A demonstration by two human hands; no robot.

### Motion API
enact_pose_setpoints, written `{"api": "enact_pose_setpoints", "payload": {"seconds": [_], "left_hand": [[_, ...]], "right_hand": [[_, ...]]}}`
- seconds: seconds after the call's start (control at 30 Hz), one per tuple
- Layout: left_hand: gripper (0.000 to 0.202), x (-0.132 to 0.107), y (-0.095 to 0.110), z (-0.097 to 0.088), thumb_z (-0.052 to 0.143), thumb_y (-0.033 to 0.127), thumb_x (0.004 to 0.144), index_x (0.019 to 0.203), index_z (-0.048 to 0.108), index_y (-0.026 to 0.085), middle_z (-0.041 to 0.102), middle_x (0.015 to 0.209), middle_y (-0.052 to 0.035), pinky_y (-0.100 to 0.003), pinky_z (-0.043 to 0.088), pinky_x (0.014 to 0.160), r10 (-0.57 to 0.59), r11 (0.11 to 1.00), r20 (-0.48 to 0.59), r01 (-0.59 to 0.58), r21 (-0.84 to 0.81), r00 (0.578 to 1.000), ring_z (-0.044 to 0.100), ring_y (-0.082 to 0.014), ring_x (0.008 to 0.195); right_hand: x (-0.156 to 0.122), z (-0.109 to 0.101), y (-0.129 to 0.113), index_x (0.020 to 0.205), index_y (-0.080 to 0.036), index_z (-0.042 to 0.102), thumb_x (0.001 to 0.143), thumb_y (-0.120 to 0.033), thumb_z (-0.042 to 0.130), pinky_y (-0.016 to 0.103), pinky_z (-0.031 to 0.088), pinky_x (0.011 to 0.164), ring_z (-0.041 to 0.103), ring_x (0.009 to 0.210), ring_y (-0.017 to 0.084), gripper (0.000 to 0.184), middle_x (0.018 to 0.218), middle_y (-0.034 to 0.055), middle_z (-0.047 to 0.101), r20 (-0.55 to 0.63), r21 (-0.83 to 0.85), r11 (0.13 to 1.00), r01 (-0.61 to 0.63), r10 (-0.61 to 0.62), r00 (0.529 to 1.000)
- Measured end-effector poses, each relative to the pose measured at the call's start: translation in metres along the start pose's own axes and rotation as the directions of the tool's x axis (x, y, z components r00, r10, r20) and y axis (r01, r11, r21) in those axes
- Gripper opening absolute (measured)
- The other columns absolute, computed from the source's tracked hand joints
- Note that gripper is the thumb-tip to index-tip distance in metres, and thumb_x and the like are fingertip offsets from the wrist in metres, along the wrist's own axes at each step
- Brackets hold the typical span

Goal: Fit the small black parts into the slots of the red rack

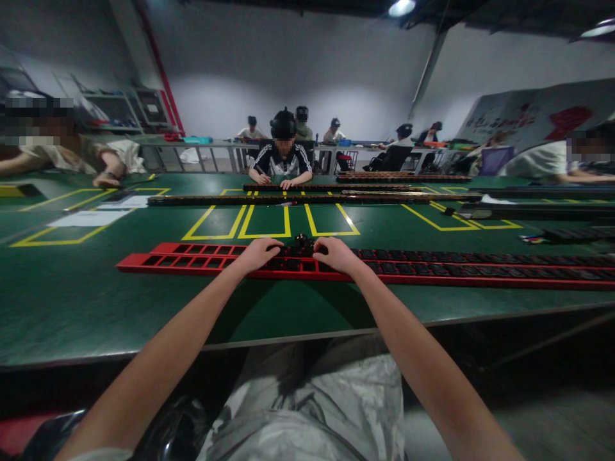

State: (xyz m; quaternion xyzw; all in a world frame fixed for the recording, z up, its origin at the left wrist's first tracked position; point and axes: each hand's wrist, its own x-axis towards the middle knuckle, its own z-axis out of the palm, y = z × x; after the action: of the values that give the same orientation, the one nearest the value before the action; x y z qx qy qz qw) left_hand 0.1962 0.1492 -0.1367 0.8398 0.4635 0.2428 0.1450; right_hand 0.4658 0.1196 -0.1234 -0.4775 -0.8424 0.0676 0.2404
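A long red frame (139,261) with two rows of square openings lies across the table before me. Black square parts (384,267) fill its right-hand stretch, while the openings at the left end hold none. My left hand (259,255) rests over the middle of the frame, thumb and fingers closed at a dark part there. Opposite it, my right hand (334,255) is curled in a pinch above the rows; what its fingertips grip is too small to make out. Between the hands, a few small black pieces (301,241) sit at the frame's far edge.
The green table (168,314) has yellow tape outlines. Long dark strips (312,199) lie farther back, with white sheets (96,218) at left and dark cables (567,236) at right. A co-worker (281,157) sits opposite; other people work at both sides.
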Motion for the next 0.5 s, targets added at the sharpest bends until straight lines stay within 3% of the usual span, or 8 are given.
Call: {"api": "enact_pose_setpoints", "payload": {"seconds": [0.5], "left_hand": [[0.036,0.0012,-0.0053,0.0023,0.049,0.03,0.091,0.118,0.069,0.018,0.07,0.121,-0.0066,-0.036,0.044,0.105,0.014,1.0,-0.003,-0.014,0.002,1.0,0.063,-0.023,0.113]], "right_hand": [[0.0026,0.0017,0.0014,0.115,-0.018,0.07,0.09,-0.023,0.059,0.041,0.046,0.1,0.064,0.11,0.027,0.028,0.12,0.0097,0.07,0.017,0.0,1.0,-0.02,0.02,1.0]]}}
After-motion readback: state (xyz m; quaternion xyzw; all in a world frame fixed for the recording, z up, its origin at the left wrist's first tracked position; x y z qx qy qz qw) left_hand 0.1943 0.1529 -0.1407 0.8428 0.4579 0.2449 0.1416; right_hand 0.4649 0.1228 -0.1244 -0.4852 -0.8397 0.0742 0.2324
